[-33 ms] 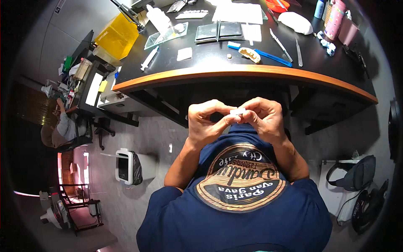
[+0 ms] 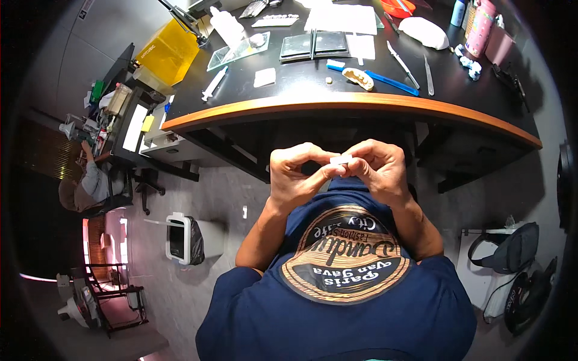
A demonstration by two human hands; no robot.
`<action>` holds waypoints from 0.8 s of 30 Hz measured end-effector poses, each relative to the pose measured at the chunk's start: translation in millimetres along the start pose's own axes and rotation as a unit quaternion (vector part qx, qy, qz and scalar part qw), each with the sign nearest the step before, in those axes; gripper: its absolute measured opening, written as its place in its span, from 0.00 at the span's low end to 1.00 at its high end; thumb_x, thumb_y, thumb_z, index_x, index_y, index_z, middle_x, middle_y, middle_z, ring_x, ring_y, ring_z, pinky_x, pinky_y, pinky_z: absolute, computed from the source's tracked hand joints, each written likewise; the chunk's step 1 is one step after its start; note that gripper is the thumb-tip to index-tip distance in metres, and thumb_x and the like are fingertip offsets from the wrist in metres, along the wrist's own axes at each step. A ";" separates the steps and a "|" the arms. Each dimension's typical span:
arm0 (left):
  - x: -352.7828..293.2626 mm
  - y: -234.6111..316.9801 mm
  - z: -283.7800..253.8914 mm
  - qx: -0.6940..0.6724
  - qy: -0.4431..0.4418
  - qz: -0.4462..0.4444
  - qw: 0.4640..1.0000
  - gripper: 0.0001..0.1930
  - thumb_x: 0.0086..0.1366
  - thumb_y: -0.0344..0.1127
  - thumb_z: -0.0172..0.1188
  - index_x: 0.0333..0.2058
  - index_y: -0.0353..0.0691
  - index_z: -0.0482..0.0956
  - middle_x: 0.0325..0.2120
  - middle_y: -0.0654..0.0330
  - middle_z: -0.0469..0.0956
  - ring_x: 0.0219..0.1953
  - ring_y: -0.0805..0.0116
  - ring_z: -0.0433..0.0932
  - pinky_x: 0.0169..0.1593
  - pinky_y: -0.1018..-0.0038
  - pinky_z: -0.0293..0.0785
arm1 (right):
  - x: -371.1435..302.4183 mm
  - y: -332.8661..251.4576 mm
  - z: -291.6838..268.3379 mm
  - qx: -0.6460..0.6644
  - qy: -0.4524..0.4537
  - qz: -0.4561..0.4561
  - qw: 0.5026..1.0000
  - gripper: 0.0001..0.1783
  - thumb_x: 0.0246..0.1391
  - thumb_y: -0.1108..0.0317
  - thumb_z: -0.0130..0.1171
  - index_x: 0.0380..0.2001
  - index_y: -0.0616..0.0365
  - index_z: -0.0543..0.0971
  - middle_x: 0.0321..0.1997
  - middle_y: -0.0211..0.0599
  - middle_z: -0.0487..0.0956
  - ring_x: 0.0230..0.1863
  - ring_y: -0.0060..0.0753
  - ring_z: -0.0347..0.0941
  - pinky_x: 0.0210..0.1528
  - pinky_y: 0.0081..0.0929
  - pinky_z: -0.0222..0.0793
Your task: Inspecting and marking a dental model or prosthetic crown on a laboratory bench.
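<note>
Between the fingertips of both hands is a small white piece [image 2: 341, 160], held in front of my chest just short of the desk edge. My left hand [image 2: 299, 172] pinches its left end with thumb and forefinger. From the other side, my right hand [image 2: 380, 171] grips it the same way. Its exact kind is too small to make out. On the desk beyond lie a cream dental model [image 2: 357, 79], a blue toothbrush [image 2: 392, 83], a small tan piece [image 2: 329, 80] and a folded white cloth or paper [image 2: 264, 77].
The black desk [image 2: 289, 84] has a wooden front edge. On it are a syringe [image 2: 215, 83], a glass plate [image 2: 238, 52], a black case [image 2: 313, 46], a knife [image 2: 403, 64], a scalpel [image 2: 428, 75] and a pink tumbler [image 2: 481, 29]. A bin [image 2: 179, 239] stands lower left; another person [image 2: 93, 183] sits far left.
</note>
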State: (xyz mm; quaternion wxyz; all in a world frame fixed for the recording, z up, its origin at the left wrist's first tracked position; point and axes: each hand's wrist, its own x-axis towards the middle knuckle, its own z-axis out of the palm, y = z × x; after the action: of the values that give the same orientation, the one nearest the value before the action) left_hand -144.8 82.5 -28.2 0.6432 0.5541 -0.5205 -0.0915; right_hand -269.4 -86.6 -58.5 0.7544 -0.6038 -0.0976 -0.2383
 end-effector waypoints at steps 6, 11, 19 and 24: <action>0.7 -3.1 -1.1 0.013 0.002 0.022 1.000 0.10 0.60 0.21 0.74 0.41 0.28 0.87 0.34 0.52 0.87 0.36 0.70 0.85 0.42 0.77 0.81 | 2.0 -2.8 1.7 -0.048 0.027 -0.045 0.997 0.17 0.60 0.65 0.73 0.46 0.67 0.83 0.40 0.40 0.87 0.41 0.24 0.84 0.46 0.22 0.81; 0.2 -8.0 -2.1 -0.004 -0.006 0.019 1.000 0.14 0.59 0.21 0.75 0.45 0.27 0.87 0.35 0.52 0.87 0.37 0.70 0.86 0.43 0.77 0.81 | 1.7 -8.9 2.8 -0.051 0.031 -0.053 0.997 0.19 0.57 0.70 0.75 0.48 0.67 0.82 0.41 0.40 0.86 0.42 0.24 0.84 0.47 0.22 0.81; 1.7 -14.9 -6.5 -0.002 -0.042 0.019 0.999 0.18 0.59 0.21 0.74 0.49 0.28 0.86 0.35 0.52 0.87 0.36 0.69 0.84 0.42 0.76 0.79 | 2.3 -7.4 3.8 -0.055 0.028 -0.092 0.994 0.20 0.52 0.80 0.75 0.48 0.67 0.81 0.41 0.40 0.85 0.42 0.24 0.84 0.47 0.22 0.81; 1.1 -16.3 -7.4 0.010 -0.049 0.026 0.998 0.18 0.59 0.21 0.74 0.49 0.29 0.87 0.34 0.53 0.87 0.36 0.70 0.84 0.41 0.76 0.78 | 2.5 -7.4 3.1 -0.048 0.019 -0.095 0.994 0.19 0.52 0.81 0.75 0.47 0.67 0.81 0.41 0.41 0.85 0.42 0.24 0.84 0.47 0.21 0.81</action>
State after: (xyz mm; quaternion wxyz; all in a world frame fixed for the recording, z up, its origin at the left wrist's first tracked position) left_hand -131.1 80.3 -39.7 0.6133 0.5415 -0.5670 -0.0963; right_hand -270.3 -85.4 -50.2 0.7001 -0.6229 -0.1283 -0.3247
